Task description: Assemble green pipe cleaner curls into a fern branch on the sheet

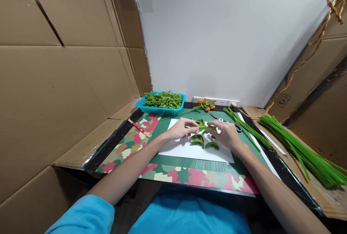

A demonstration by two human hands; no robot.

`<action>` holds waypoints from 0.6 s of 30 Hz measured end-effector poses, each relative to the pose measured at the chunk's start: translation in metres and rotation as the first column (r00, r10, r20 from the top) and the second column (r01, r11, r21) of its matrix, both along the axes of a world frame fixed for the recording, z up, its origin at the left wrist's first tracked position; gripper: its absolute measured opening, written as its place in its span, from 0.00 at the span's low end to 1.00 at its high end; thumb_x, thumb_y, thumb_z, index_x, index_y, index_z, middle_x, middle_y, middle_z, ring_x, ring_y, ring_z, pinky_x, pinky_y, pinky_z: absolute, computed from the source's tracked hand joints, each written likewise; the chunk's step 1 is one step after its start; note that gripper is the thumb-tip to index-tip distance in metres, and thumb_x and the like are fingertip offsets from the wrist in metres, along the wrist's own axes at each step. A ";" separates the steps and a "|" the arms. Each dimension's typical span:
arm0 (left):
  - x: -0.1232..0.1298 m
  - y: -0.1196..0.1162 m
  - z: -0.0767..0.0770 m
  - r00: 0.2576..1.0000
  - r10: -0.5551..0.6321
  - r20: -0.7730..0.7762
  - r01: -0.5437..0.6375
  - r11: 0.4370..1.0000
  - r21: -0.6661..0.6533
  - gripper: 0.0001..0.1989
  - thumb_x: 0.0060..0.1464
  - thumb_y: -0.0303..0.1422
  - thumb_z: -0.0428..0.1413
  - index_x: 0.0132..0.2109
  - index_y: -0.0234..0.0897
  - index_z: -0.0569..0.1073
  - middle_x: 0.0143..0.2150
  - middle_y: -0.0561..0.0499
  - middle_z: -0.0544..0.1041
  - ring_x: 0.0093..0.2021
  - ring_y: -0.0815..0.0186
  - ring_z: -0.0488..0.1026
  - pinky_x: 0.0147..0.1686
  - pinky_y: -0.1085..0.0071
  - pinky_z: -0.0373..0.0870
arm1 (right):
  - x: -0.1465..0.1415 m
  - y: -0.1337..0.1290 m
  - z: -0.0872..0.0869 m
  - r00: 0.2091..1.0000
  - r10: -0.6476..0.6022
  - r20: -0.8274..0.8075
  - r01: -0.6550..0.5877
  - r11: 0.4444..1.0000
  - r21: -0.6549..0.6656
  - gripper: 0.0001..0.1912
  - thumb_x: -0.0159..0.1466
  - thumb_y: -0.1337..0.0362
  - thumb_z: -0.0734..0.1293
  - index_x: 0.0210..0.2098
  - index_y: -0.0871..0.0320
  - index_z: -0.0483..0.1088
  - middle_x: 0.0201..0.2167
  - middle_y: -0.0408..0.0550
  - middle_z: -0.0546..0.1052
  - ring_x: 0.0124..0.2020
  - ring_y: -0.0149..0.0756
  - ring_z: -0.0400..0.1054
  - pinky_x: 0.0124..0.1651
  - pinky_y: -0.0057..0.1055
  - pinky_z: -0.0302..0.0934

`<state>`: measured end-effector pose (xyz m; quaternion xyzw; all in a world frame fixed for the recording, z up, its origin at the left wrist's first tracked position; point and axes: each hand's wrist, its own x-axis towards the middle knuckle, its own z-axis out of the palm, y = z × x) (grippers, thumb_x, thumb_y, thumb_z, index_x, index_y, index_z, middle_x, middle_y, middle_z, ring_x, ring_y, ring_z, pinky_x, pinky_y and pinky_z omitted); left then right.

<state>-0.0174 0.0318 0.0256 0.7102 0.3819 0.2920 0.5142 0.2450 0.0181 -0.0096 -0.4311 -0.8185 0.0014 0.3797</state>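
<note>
Over a white sheet of paper (173, 149), my left hand (181, 128) pinches one end of a short green pipe-cleaner piece (202, 128). My right hand (225, 132) comes in from the other side, its thumb and fingers bent together around the far end of that piece. Several curved, fuzzy green pipe-cleaner pieces (211, 145) lie on the paper below and behind the hands. Part of them is hidden by my fingers.
Behind stand a blue basket (159, 111) heaped with green pieces and an orange-flowered stem (207, 105). Scissors (238, 127) and loose green pipe cleaners (252, 131) lie right, a larger bundle (306, 150) beyond. Red-wrapped chopsticks (139, 128) rest left. Cardboard walls (81, 75) flank the table.
</note>
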 end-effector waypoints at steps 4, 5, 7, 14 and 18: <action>0.000 0.002 0.000 0.999 0.016 0.037 -0.015 1.000 -0.026 0.25 0.56 0.51 0.68 0.45 0.33 0.77 0.36 0.45 0.85 0.19 0.71 0.72 0.16 0.77 0.58 | 0.030 0.016 0.002 0.966 -0.257 0.023 0.258 0.965 -0.051 0.11 0.72 0.60 0.66 0.45 0.51 0.81 0.43 0.48 0.86 0.38 0.42 0.79 0.35 0.32 0.62; 0.000 0.003 -0.001 0.999 0.018 0.050 -0.016 0.999 -0.033 0.25 0.56 0.51 0.68 0.45 0.34 0.75 0.36 0.45 0.85 0.19 0.71 0.72 0.16 0.77 0.58 | 0.038 0.020 0.001 0.949 -0.315 0.032 0.316 0.946 -0.070 0.10 0.71 0.62 0.66 0.45 0.52 0.82 0.43 0.50 0.86 0.39 0.44 0.79 0.34 0.32 0.61; 0.000 0.004 -0.001 0.997 0.019 0.077 -0.015 0.999 -0.051 0.25 0.56 0.51 0.68 0.45 0.35 0.73 0.36 0.45 0.85 0.19 0.72 0.73 0.15 0.78 0.58 | 0.053 0.026 0.000 0.921 -0.384 0.069 0.390 0.913 -0.122 0.09 0.67 0.63 0.69 0.43 0.53 0.82 0.42 0.52 0.86 0.39 0.45 0.78 0.32 0.32 0.59; 0.001 0.006 -0.003 0.987 0.048 0.155 -0.028 0.991 -0.131 0.21 0.62 0.44 0.64 0.52 0.34 0.70 0.36 0.45 0.85 0.18 0.71 0.74 0.14 0.78 0.59 | 0.070 0.034 -0.007 0.895 -0.412 0.170 0.444 0.854 -0.270 0.09 0.64 0.63 0.72 0.44 0.56 0.81 0.37 0.53 0.85 0.38 0.46 0.78 0.31 0.32 0.55; 0.002 0.006 -0.004 0.978 0.085 0.190 -0.055 0.986 -0.158 0.17 0.64 0.40 0.63 0.51 0.34 0.70 0.35 0.46 0.84 0.18 0.72 0.73 0.14 0.79 0.58 | 0.071 0.037 -0.013 0.899 -0.396 0.189 0.437 0.845 -0.309 0.14 0.61 0.66 0.73 0.48 0.56 0.79 0.37 0.51 0.84 0.37 0.44 0.77 0.32 0.31 0.56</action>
